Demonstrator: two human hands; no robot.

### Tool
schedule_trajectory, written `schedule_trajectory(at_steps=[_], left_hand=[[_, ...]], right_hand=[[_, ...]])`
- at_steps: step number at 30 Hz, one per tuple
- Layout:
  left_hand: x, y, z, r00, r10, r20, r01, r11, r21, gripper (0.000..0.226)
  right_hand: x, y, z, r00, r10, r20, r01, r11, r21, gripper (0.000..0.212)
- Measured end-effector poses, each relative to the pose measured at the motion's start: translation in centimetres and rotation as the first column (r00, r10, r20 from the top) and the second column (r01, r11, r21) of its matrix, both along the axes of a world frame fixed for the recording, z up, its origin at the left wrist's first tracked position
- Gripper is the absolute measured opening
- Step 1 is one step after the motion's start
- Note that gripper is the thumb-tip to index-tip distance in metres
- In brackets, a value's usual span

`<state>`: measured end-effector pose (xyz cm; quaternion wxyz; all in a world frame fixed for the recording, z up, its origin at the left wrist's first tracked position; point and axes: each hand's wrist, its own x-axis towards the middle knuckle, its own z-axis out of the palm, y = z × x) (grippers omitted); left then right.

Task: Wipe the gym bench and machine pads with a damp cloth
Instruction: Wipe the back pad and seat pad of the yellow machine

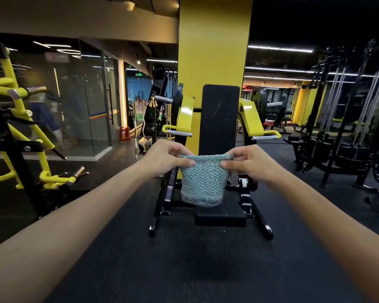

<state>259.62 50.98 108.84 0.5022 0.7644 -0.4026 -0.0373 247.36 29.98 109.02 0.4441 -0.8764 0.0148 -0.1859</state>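
A teal knitted cloth (202,182) hangs in front of me, stretched between both hands at its top edge. My left hand (167,157) pinches the top left corner and my right hand (248,162) pinches the top right corner. Behind the cloth stands a yellow and black chest press machine with an upright black back pad (219,114) and a low black seat pad (222,214). The cloth hangs in the air short of both pads and hides the back pad's lower part.
A yellow pillar (214,40) rises behind the machine. Its yellow lever arms with chrome handles (179,133) stick out on both sides. Another yellow machine (20,127) stands at the left, black racks (348,132) at the right. Dark rubber floor (195,270) lies before me.
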Motion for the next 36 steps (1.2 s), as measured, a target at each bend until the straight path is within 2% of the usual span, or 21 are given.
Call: schedule_trajectory(at_steps=[7, 16, 23, 36], left_hand=[[13.0, -8.0, -1.0, 0.998, -0.055, 0.025, 0.054, 0.998, 0.038, 0.010], [32.9, -18.6, 0.8, 0.986, -0.111, 0.123, 0.100, 0.990, 0.095, 0.009], [45.0, -28.1, 0.5, 0.983, -0.169, 0.078, 0.160, 0.981, 0.110, 0.010], [64.6, -46.7, 2.0, 0.990, -0.108, 0.095, 0.106, 0.994, 0.021, 0.012]], right_hand=[[12.5, -7.8, -2.0, 0.999, -0.035, 0.026, 0.034, 0.999, 0.036, 0.008], [31.1, -17.9, -0.5, 0.998, -0.052, 0.018, 0.051, 0.998, 0.039, 0.005], [42.6, -26.9, -1.2, 0.997, -0.080, 0.013, 0.079, 0.994, 0.072, 0.006], [63.3, -46.1, 1.3, 0.997, -0.037, 0.069, 0.037, 0.999, -0.004, 0.007]])
